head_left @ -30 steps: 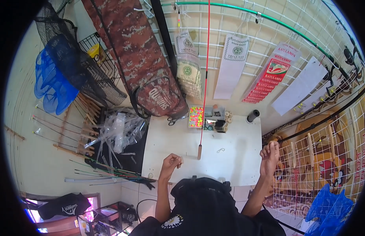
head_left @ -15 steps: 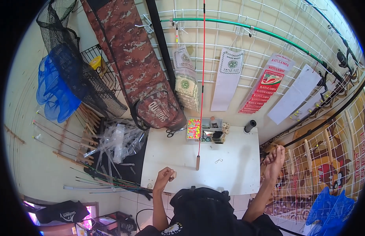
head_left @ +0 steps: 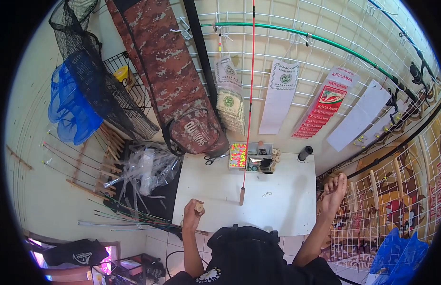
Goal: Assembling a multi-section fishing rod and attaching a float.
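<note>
The red fishing rod (head_left: 249, 95) stands upright against the wire wall grid (head_left: 325, 61), its cork butt resting on the white table (head_left: 287, 209), likely parked there within easy reach. A small tackle box (head_left: 251, 157) sits at the table's back edge, scissors (head_left: 211, 159) just beside it. The left hand (head_left: 192, 216) is closed around a small cork-coloured spool (head_left: 199, 207), held above the table's front left corner. The right hand (head_left: 334, 192) is raised beside the table's right edge, fingers loosely together; whether it grips anything cannot be told
</note>
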A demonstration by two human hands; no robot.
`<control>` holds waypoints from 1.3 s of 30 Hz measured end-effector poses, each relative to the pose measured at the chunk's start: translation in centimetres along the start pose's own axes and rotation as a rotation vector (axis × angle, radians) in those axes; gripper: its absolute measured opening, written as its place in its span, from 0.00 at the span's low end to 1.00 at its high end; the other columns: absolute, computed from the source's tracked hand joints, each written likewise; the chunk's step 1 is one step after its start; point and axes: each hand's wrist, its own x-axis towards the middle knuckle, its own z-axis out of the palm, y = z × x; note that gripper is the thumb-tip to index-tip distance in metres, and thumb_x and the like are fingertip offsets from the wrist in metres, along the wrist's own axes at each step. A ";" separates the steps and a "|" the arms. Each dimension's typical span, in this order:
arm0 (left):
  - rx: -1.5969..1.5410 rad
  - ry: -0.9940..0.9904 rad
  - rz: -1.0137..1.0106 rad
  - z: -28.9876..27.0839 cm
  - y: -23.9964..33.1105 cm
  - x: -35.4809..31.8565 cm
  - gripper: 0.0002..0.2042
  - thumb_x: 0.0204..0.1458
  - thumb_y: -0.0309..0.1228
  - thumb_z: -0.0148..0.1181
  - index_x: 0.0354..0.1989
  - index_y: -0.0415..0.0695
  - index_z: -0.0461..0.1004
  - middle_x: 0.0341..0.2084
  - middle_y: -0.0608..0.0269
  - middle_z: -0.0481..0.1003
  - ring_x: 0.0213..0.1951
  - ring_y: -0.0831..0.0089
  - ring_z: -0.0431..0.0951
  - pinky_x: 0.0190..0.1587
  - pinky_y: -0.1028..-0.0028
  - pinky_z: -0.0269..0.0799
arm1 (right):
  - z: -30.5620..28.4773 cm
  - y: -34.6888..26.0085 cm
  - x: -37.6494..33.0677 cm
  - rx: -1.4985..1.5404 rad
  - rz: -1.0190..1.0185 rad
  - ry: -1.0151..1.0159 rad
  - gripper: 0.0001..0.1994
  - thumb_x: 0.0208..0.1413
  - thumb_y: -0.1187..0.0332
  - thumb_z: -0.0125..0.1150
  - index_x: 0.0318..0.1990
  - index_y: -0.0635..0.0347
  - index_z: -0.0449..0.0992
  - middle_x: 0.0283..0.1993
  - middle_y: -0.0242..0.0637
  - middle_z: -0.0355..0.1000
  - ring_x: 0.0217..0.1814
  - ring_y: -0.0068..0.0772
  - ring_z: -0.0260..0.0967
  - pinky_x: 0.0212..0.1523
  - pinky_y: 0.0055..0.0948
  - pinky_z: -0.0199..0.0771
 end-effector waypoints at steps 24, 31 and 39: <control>0.472 0.025 -0.049 -3.4 2.1 -0.2 0.10 0.59 0.34 0.59 0.31 0.41 0.77 0.25 0.70 0.75 0.26 0.86 0.67 0.27 0.82 0.60 | -4.3 -1.1 4.0 -0.124 -0.144 0.190 0.08 0.67 0.61 0.53 0.44 0.53 0.68 0.24 0.21 0.51 0.21 0.12 0.45 0.18 0.16 0.44; 0.478 0.138 0.039 -2.9 0.4 0.9 0.10 0.59 0.35 0.58 0.31 0.42 0.75 0.22 0.72 0.70 0.24 0.84 0.67 0.27 0.81 0.63 | -3.4 -0.8 2.9 -0.228 -0.140 0.178 0.06 0.67 0.61 0.52 0.42 0.52 0.68 0.24 0.20 0.51 0.20 0.12 0.44 0.18 0.16 0.45; 0.259 -0.206 0.113 9.0 1.3 0.3 0.09 0.56 0.26 0.61 0.43 0.38 0.71 0.34 0.62 0.74 0.35 0.77 0.75 0.39 0.76 0.72 | 3.6 3.5 -5.3 -0.752 0.261 -0.573 0.14 0.61 0.68 0.56 0.54 0.54 0.70 0.26 0.21 0.64 0.23 0.09 0.54 0.21 0.15 0.53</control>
